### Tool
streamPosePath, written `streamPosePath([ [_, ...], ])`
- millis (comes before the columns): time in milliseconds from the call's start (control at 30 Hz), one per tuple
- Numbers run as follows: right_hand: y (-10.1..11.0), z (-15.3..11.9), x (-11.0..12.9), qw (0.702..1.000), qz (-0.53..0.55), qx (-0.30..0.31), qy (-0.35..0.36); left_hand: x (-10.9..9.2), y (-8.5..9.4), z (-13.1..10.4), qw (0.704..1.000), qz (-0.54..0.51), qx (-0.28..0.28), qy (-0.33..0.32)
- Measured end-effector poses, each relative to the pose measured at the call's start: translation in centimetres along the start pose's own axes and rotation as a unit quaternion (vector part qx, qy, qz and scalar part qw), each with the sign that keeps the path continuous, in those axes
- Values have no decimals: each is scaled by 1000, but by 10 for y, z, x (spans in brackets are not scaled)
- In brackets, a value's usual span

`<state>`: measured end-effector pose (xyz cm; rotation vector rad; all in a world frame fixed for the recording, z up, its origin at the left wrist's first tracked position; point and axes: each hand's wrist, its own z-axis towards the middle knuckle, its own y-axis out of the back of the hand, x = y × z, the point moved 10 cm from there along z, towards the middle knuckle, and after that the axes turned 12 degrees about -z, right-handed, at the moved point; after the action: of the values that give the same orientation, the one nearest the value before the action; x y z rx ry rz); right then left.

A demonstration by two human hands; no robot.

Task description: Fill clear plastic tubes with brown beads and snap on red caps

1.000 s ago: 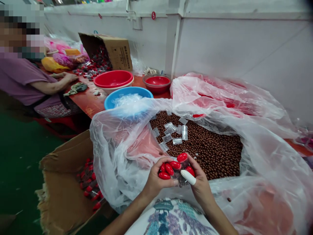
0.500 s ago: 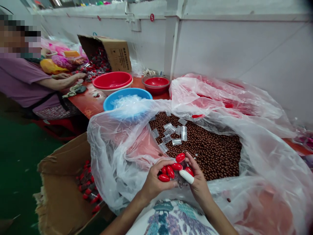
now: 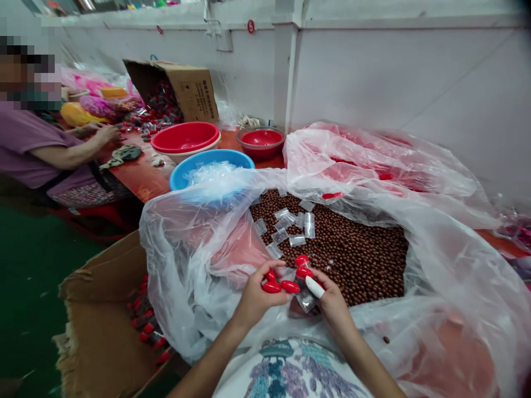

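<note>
We find our left hand (image 3: 254,296) closed on several glossy red oval caps (image 3: 271,287), between fingers and thumb. Our right hand (image 3: 332,301), white cover (image 3: 315,287) on its thumb, grips clear plastic tubes with red tops (image 3: 306,300) just beside them, near small round brown balls (image 3: 365,254).

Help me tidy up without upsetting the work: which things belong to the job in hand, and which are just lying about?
Likely in the job:
red caps in left hand and right hand
brown balls
clear sleeves on the balls
blue basin

Seemingly lying about:
crumpled cloth on the table
lone brown ball at lower right
</note>
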<state>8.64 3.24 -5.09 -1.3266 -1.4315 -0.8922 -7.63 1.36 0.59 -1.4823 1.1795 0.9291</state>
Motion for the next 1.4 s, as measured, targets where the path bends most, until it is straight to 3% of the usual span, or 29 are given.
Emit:
streamPosePath([
  [100,-2,-1,-14,993,89,-8,-75,-16,23,1,999,15,-49,-8],
  [167,-6,-2,-15,989,114,-3,-89,-15,28,5,998,37,-55,-12],
  [367,-7,-1,-19,989,118,-1,-86,29,13,33,984,180,-17,-9],
  [500,3,3,-24,996,71,-13,-50,31,-1,42,937,346,17,-42],
  [633,12,6,-24,999,14,-33,-3,33,-5,43,916,400,35,-20],
  [767,12,5,-22,1000,-16,-22,13,31,1,42,950,312,22,-13],
  [933,16,3,-14,997,-55,-42,41,14,22,28,997,51,-10,57],
  [1100,23,1,-12,993,-80,-74,52,-26,63,5,990,-79,-108,51],
  [1300,28,4,-16,989,-113,-69,72,-19,87,-16,972,-168,-140,82],
  [1400,24,1,-4,981,-147,-64,107,-39,113,-36,962,-188,-194,31],
])
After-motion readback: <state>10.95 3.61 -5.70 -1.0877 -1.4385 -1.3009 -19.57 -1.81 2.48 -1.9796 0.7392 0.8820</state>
